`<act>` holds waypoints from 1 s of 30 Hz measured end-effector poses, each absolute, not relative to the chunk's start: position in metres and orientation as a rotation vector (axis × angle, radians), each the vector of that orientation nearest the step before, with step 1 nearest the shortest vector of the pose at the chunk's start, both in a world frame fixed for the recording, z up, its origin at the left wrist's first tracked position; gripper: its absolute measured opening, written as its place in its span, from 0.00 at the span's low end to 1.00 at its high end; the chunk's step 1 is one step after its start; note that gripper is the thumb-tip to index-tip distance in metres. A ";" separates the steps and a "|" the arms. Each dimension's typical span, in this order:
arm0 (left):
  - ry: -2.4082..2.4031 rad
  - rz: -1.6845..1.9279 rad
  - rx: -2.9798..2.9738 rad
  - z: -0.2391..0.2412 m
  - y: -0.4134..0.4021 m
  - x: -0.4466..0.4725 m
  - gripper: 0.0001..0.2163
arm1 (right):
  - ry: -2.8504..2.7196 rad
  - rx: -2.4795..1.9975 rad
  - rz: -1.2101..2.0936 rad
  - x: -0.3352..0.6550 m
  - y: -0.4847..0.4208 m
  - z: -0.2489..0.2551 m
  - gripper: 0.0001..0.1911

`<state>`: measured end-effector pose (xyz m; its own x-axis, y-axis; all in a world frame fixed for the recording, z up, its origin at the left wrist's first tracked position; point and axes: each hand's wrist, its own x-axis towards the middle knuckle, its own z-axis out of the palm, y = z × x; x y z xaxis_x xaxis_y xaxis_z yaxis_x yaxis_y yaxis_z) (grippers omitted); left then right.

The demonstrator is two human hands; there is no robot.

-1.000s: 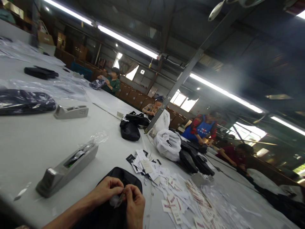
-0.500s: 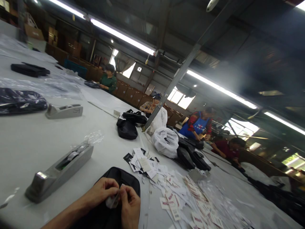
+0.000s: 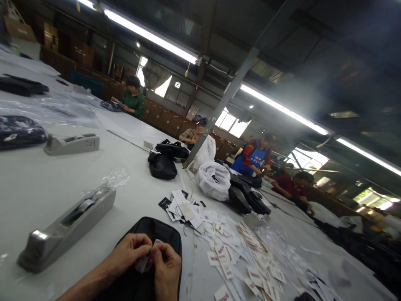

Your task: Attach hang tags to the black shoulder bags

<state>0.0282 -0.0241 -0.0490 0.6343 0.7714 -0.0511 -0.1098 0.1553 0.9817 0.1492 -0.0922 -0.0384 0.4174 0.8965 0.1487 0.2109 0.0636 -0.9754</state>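
Note:
A black bag (image 3: pixel 150 228) lies on the table in front of me, its lower part running out of view at the bottom edge. Over it, my left hand (image 3: pixel 133 253) pinches a small clear plastic piece (image 3: pixel 143 264) between thumb and forefinger. My right hand (image 3: pixel 167 267) has its thumb and finger closed on the same plastic, close to the left fingertips. A small white tag with red print (image 3: pixel 157 242) shows just above the right thumb. How the tag joins the plastic is hidden by my fingers.
A grey tape dispenser (image 3: pixel 70 228) stands at left, with a second dispenser (image 3: pixel 75 144) beyond it. Loose tags (image 3: pixel 224 255) spread on the right. Farther back are black bags (image 3: pixel 163 165), a white plastic bag (image 3: pixel 213 182) and a metal post (image 3: pixel 219 110). Several co-workers sit beyond.
The view has shifted a little, so most things appear slightly farther left. Both hands keep their pinch on the plastic over the black bag, with fingertips close together.

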 end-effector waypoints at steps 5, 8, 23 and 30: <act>0.714 0.731 1.381 -0.045 -0.024 0.027 0.11 | -1.179 -1.498 0.547 0.142 -0.094 -0.042 0.11; 0.813 0.735 1.556 -0.038 -0.027 0.017 0.13 | -1.307 -1.490 0.453 0.165 -0.091 -0.043 0.12; 1.239 0.696 1.973 -0.064 -0.056 0.031 0.10 | -2.439 -1.994 -0.287 0.324 -0.003 -0.061 0.14; 1.113 0.655 1.731 -0.042 -0.043 0.020 0.09 | -2.483 -1.985 -0.265 0.338 -0.001 -0.045 0.21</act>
